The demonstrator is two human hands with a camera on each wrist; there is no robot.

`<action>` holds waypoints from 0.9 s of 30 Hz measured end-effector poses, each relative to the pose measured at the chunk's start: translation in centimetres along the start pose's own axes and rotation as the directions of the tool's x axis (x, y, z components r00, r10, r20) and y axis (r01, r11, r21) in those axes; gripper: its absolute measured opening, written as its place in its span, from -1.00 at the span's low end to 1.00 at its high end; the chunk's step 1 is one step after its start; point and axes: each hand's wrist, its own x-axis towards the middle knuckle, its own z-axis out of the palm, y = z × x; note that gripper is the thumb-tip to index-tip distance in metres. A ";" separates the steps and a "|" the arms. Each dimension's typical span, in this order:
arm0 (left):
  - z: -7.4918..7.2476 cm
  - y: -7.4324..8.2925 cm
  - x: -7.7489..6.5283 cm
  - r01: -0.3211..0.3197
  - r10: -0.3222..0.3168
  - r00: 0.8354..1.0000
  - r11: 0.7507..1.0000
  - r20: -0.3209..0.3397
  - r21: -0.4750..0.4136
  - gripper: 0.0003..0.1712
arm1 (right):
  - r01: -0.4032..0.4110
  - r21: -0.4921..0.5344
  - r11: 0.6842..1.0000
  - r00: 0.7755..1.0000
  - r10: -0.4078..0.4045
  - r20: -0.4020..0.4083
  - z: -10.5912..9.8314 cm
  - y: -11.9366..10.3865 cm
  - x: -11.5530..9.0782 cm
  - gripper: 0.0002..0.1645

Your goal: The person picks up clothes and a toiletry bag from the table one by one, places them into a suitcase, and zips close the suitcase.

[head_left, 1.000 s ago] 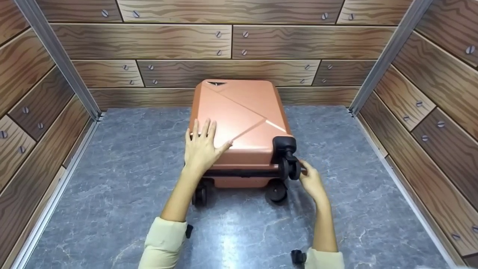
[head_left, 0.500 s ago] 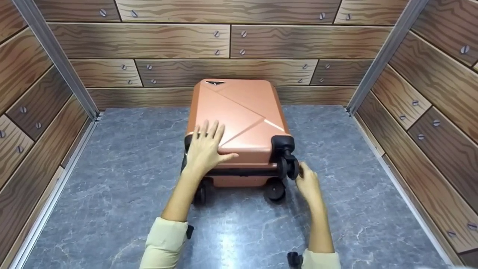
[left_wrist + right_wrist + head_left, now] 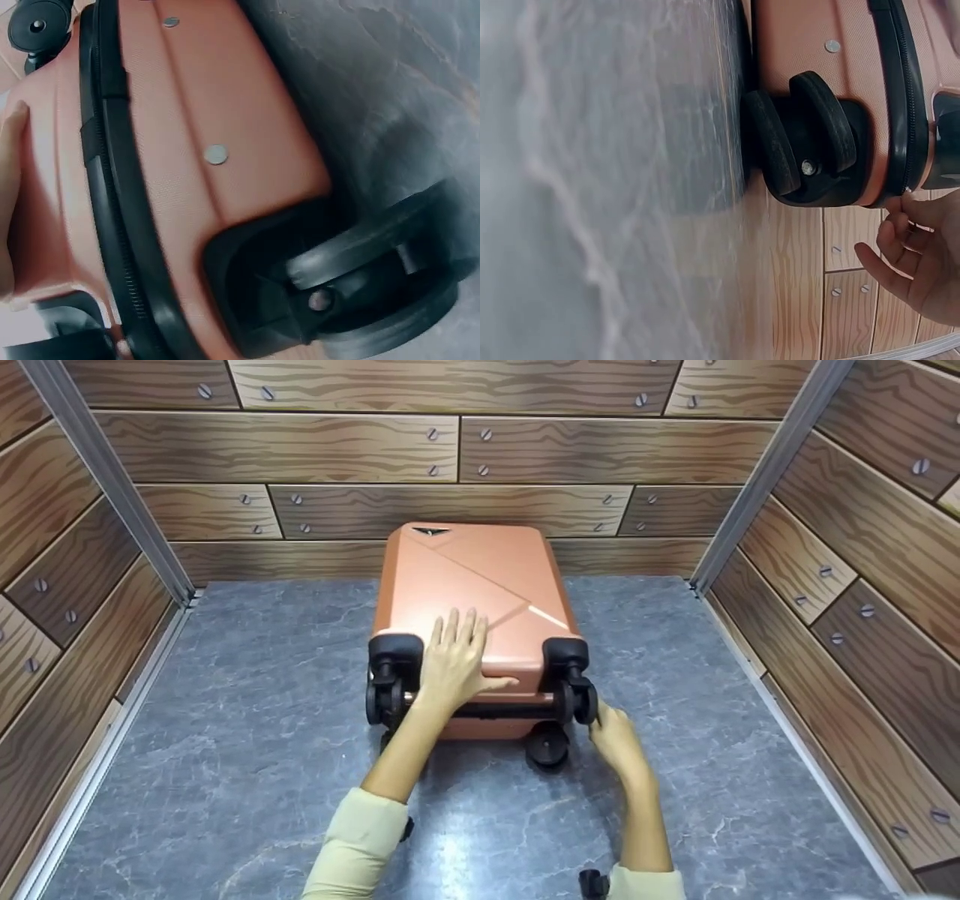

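Note:
A rose-gold hard-shell suitcase [image 3: 465, 577] lies flat on the floor, its black wheels toward me. My left hand [image 3: 454, 671] rests spread on its top near the wheel end, between the two upper wheels; the left wrist view shows a finger [image 3: 10, 165] lying along the shell. At the right near corner, my right hand [image 3: 619, 741] is beside the upper right wheel [image 3: 576, 701]. In the right wrist view its thumb and index finger pinch the zipper pull [image 3: 907, 192] on the black zipper [image 3: 904, 90]. The pull is mostly hidden by the fingertips.
Grey marble-patterned floor [image 3: 247, 720] surrounds the suitcase. Wood-print panels form the back wall [image 3: 360, 450] and both side walls, with metal posts [image 3: 124, 495] at the corners. A lower wheel [image 3: 547, 746] touches the floor area at the near right.
My left hand has slid right from the suitcase's left corner toward the middle, uncovering the upper left wheel. My right hand has shifted slightly toward me along the right side.

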 end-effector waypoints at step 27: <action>0.3 -0.4 0.7 0.040 -0.041 0.994 0.999 -0.099 -0.010 0.18 | 0.206 -0.131 0.970 0.976 -0.214 -0.051 0.4 -2.1 -1.9 -0.87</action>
